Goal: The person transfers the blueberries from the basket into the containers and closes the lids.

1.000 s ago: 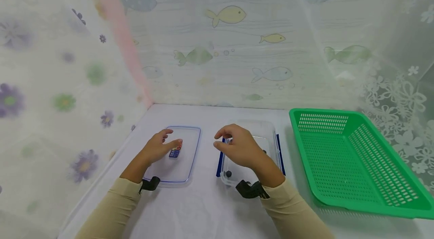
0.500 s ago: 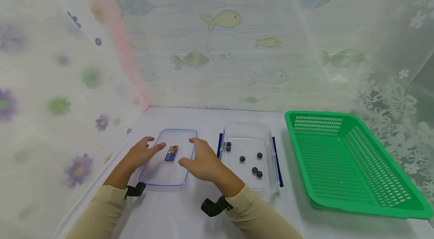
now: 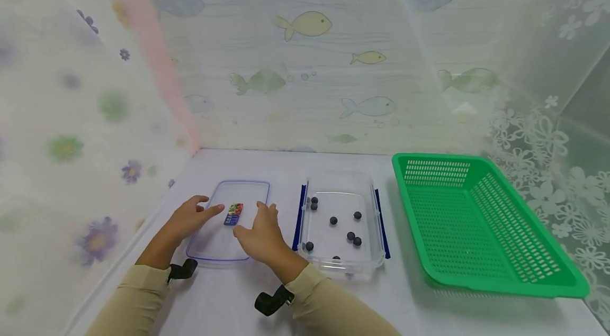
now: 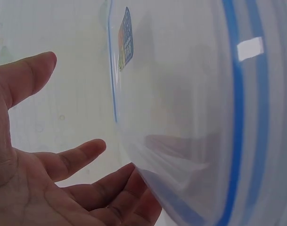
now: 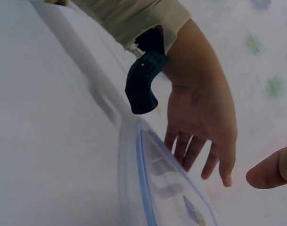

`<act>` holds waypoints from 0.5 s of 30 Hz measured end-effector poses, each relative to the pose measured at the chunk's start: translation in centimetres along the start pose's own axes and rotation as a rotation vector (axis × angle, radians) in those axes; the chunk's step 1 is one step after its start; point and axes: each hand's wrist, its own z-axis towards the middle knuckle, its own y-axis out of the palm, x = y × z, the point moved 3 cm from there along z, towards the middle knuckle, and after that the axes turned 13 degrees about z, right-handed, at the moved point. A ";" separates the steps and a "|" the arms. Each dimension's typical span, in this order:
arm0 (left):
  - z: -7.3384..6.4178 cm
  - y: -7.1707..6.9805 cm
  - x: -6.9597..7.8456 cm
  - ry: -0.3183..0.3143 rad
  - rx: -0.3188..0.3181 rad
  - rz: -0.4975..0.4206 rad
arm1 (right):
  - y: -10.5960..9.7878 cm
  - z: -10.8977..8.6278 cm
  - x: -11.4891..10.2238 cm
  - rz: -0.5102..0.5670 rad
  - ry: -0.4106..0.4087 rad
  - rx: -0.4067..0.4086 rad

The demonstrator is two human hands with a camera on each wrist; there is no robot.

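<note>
A clear plastic lid (image 3: 216,246) with a blue seal line lies flat on the white table, a small colourful label (image 3: 233,214) near its middle. My left hand (image 3: 188,218) hovers at the lid's left side, fingers spread and thumb pointing toward the label. Over the lid's right edge is my right hand (image 3: 263,235), also spread and holding nothing. In the left wrist view the left fingertips come right up to the rim of the lid (image 4: 190,89). Only the right thumb (image 5: 273,173) shows in the right wrist view, with the left hand (image 5: 200,113) beyond.
Right of the lid stands a clear plastic box (image 3: 350,196) with blue side latches (image 3: 383,225). Several small dark balls (image 3: 333,220) lie in it. A large green basket (image 3: 476,230) is on the right. Patterned curtains (image 3: 305,87) hang behind and at the left.
My right hand has moved left from above the box to the lid's right side, uncovering the balls. My left hand has shifted back from over the label toward the lid's left edge.
</note>
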 end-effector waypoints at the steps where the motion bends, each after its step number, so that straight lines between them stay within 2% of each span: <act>1: 0.0 0.0 0.1 -0.002 0.000 -0.003 | 0.0 0.1 0.1 0.002 0.002 0.008; 8: 0.0 0.2 0.2 -0.006 -0.001 -0.013 | 0.4 1.0 1.5 -0.069 0.017 0.052; 15: -0.1 0.1 0.1 -0.007 -0.002 -0.030 | 0.7 1.1 1.5 -0.078 0.009 0.061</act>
